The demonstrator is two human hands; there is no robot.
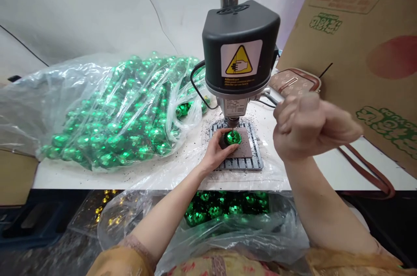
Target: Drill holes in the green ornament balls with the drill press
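A shiny green mirrored ball (pixel 233 138) rests on a flat pad (pixel 245 148) on the slotted metal base (pixel 257 164) of a bench drill press (pixel 241 50). Thumb and fingers of my left hand (pixel 216 151) pinch the ball from the left, right under the chuck (pixel 233 122). The thin bit meets or nearly meets the ball's top; I cannot tell which. My right hand (pixel 308 126), somewhat blurred, is closed around the drill press's feed lever (pixel 272 98), whose outer end is hidden in the fist.
At the left lies a big clear plastic bag (pixel 107 115) of green balls. Below the table edge, more green balls (pixel 224 208) sit in plastic. A brown patterned bag (pixel 295 83) with a strap (pixel 368 172) lies before a large cardboard box (pixel 358 63). Dark shavings dot the white table (pixel 176 159).
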